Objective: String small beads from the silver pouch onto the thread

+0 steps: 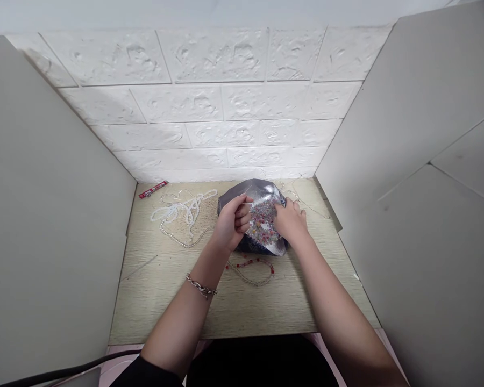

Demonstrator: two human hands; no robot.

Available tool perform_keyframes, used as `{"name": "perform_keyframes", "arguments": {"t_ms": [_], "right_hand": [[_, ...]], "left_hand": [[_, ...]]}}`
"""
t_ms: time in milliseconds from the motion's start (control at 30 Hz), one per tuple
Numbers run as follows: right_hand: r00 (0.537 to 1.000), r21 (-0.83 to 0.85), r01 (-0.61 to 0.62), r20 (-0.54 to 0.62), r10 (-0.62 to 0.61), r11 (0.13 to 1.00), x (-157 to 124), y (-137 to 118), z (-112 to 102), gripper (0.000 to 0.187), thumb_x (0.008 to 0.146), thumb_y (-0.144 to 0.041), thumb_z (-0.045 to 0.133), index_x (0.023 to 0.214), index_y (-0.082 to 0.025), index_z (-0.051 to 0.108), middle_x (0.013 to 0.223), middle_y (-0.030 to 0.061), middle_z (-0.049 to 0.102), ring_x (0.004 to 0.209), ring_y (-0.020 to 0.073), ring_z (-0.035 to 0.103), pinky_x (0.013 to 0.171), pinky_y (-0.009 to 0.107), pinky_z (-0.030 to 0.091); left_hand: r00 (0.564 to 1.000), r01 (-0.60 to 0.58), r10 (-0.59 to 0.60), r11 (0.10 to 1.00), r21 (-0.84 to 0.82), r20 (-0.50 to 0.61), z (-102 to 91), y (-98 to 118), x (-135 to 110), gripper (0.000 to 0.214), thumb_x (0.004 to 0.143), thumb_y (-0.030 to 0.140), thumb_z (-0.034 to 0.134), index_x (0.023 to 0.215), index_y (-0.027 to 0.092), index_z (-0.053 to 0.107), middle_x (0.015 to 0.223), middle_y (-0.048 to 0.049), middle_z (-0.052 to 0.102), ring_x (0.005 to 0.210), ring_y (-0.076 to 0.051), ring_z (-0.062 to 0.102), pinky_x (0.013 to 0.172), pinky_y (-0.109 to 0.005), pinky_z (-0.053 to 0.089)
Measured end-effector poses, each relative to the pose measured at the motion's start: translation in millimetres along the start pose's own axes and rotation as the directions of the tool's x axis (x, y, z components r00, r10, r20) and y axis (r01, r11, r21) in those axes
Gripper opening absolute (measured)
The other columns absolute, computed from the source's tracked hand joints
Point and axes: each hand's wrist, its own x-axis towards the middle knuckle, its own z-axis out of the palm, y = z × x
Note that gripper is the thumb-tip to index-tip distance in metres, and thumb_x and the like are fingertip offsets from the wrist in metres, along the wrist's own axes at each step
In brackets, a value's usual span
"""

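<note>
A silvery, foil-lined bag (pixel 242 189) lies opened out on the table, with many small multicoloured beads (pixel 262 223) spread over its shiny inside. Over the bag's left part is my left hand (pixel 234 219), closed, thumb and forefinger pinched together. Whatever sits in that pinch is too small to make out. My right hand (pixel 291 220) is at the bag's right side, fingers curled and touching the beads and the foil. Its fingertips are partly hidden, so what they grip cannot be seen. Just in front of the bag a beaded strand (pixel 250 282) with red and pale beads lies in a loop.
White bead strings (pixel 181 208) and a pearly chain (pixel 181 243) lie tangled on the left. A red patterned strip (pixel 153 189) rests at the back left corner, and a thin needle-like stick (pixel 141 267) nearer. Grey panels (pixel 44 204) and a white brick-pattern wall (pixel 221 102) enclose the table (pixel 169 312).
</note>
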Motion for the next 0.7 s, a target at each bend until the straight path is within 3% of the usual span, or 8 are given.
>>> {"name": "perform_keyframes", "arguments": {"t_ms": [200, 300, 433, 700], "right_hand": [[0.998, 0.112, -0.041, 0.053, 0.035, 0.993, 0.2, 5.0, -10.7, 0.03, 0.072, -0.013, 0.036, 0.083, -0.022, 0.062, 0.104, 0.0087, 0.048, 0.101, 0.0241, 0.041, 0.086, 0.039, 0.035], [0.998, 0.1, -0.056, 0.009, 0.055, 0.993, -0.6, 7.9, -12.3, 0.036, 0.072, -0.013, 0.036, 0.096, -0.026, 0.06, 0.112, 0.0071, 0.047, 0.105, 0.0247, 0.04, 0.09, 0.044, 0.032], [0.998, 0.035, -0.058, -0.017, 0.059, 0.998, -1.5, 8.5, -10.6, 0.046, 0.072, -0.016, 0.039, 0.116, -0.03, 0.048, 0.133, 0.0046, 0.031, 0.117, 0.029, 0.029, 0.095, 0.055, 0.02], [0.998, 0.029, -0.056, -0.003, 0.056, 0.998, 2.4, 9.8, -6.6, 0.036, 0.075, -0.018, 0.04, 0.104, -0.028, 0.059, 0.132, 0.0052, 0.033, 0.116, 0.0302, 0.03, 0.095, 0.058, 0.018]], "left_hand": [[1.0, -0.011, 0.012, 1.0, 0.028, -0.02, 0.5, 2.6, -0.7, 0.014, 0.073, 0.027, 0.054, 0.068, 0.014, 0.05, 0.045, 0.0094, 0.016, 0.033, -0.001, 0.013, 0.03, -0.013, 0.007], [0.999, -0.026, 0.026, 0.999, 0.025, -0.03, 0.7, 5.3, -1.7, 0.014, 0.073, 0.026, 0.053, 0.068, 0.014, 0.05, 0.045, 0.0092, 0.017, 0.033, -0.001, 0.013, 0.03, -0.014, 0.007], [0.999, -0.037, 0.038, 0.999, 0.029, -0.028, 1.2, 6.5, -2.2, 0.014, 0.073, 0.026, 0.053, 0.068, 0.014, 0.05, 0.046, 0.009, 0.017, 0.033, -0.001, 0.013, 0.03, -0.014, 0.008], [0.998, -0.05, 0.051, 0.997, 0.061, -0.024, 2.5, 4.3, -3.1, 0.014, 0.073, 0.027, 0.053, 0.068, 0.014, 0.05, 0.046, 0.0091, 0.015, 0.033, -0.001, 0.013, 0.03, -0.013, 0.008]]}}
